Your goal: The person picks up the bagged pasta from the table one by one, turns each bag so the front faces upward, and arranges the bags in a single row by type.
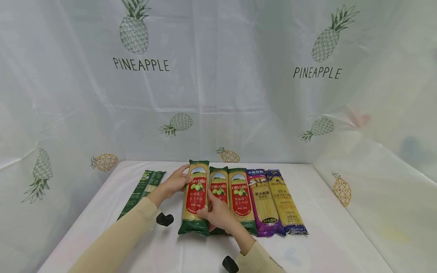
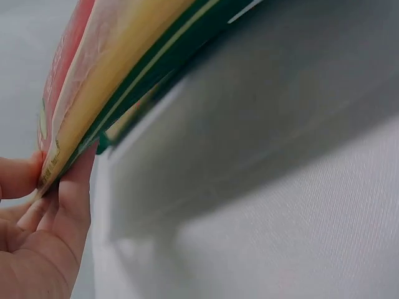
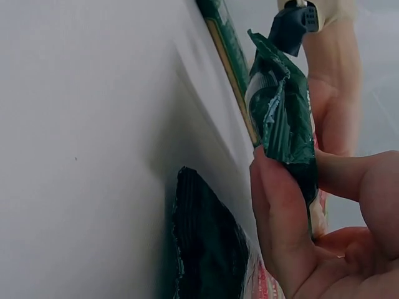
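Both hands hold one spaghetti pack (image 1: 197, 197) with a red label and green ends, lifted off the table and leaning slightly back. My left hand (image 1: 176, 179) pinches its upper left edge; in the left wrist view, thumb and fingers of the left hand (image 2: 43, 230) lie on opposite faces. Low on the right edge, my right hand (image 1: 222, 216) grips it with the thumb in front. The right wrist view shows the crimped green end of the held pack (image 3: 287, 124) above the fingers. Just right lie two matching packs, one partly hidden spaghetti pack (image 1: 218, 185) and another spaghetti pack (image 1: 241, 197).
Farther right lie a purple pasta pack (image 1: 266, 204) and a blue-ended yellow pasta pack (image 1: 286, 201). Green packaging (image 1: 143, 189) lies at the left, partly behind the left forearm. A white cloth covers the table (image 1: 327, 227); a pineapple-print curtain (image 1: 218, 87) hangs behind.
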{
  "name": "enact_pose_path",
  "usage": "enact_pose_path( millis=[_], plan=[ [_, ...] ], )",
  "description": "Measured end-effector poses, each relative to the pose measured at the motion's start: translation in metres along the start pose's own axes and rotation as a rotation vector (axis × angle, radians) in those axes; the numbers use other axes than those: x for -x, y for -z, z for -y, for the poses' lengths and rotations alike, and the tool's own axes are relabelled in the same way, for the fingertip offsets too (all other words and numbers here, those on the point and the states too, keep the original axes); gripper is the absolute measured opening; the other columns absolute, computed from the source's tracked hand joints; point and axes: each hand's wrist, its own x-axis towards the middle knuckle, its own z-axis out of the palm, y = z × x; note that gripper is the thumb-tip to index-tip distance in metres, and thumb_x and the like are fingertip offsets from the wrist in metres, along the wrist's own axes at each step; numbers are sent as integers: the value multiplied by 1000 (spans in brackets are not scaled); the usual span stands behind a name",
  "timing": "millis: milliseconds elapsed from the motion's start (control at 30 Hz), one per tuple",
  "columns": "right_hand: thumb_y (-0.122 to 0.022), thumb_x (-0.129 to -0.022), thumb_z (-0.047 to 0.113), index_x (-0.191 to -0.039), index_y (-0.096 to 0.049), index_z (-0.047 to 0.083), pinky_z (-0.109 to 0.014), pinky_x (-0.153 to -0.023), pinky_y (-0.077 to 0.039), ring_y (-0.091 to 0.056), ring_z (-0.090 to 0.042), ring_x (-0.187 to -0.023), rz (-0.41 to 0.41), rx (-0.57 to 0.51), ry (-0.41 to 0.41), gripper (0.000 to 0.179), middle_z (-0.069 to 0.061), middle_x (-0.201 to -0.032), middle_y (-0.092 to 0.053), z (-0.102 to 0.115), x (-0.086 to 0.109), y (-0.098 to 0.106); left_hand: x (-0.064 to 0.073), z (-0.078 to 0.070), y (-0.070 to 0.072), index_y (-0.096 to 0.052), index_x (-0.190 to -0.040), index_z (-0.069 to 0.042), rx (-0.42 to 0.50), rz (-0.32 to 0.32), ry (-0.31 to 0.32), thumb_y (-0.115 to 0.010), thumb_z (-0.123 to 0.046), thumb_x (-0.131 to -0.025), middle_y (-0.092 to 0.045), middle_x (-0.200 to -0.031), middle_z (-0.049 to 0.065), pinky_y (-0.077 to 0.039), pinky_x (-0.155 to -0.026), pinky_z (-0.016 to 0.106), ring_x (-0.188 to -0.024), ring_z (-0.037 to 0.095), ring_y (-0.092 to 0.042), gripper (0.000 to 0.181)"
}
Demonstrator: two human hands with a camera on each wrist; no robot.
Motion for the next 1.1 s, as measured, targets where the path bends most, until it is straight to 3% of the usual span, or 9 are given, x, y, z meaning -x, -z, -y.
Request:
enact_pose_path(
  millis=[200, 500, 733, 900, 1100],
  plan=[
    [-81, -97, 23, -168, -29, 3, -41, -52, -61, -74, -21, -66, 11, 31, -34, 90, -9, -95, -69, 0, -10, -2, -8, 9, 0, -13, -172, -11, -2, 4, 38, -52, -14, -113, -61, -141, 28, -58, -76, 37, -96, 22, -71, 71],
    [-83, -96, 25, -164, -37, 0, -37, -52, -60, -71, -20, -57, -34, 107, -61, 86, -8, -84, -67, -8, -19, -8, -18, 21, -2, -12, -172, -8, -22, 22, 60, -50, -13, -113, -56, -147, 31, -58, -87, 41, -111, 28, -69, 70],
    [-84, -94, 25, -163, -38, -1, -37, -47, -58, -69, -23, -50, -40, 128, -83, 87, -17, -99, -69, -13, -24, -9, -22, 28, -4, -11, -172, -8, -36, 35, 71, -47, -14, -114, -55, -147, 31, -58, -84, 40, -105, 26, -69, 68],
    [-86, -93, 25, -164, -39, 1, -37, -45, -57, -68, -24, -48, -41, 126, -107, 89, -25, -116, -66, -14, -27, -10, -24, 32, -7, -13, -172, -9, -70, 13, 77, -49, -15, -113, -54, -150, 30, -58, -96, 48, -119, 33, -68, 69],
    [-87, -92, 27, -164, -40, 4, -37, -44, -57, -67, -24, -45, -51, 93, -112, 89, -28, -120, -67, -15, -26, -9, -23, 29, -9, -19, -171, -9, -187, -16, 38, -55, -17, -111, -52, -154, 28, -44, -115, 59, -141, 43, -53, 71]
  ],
)
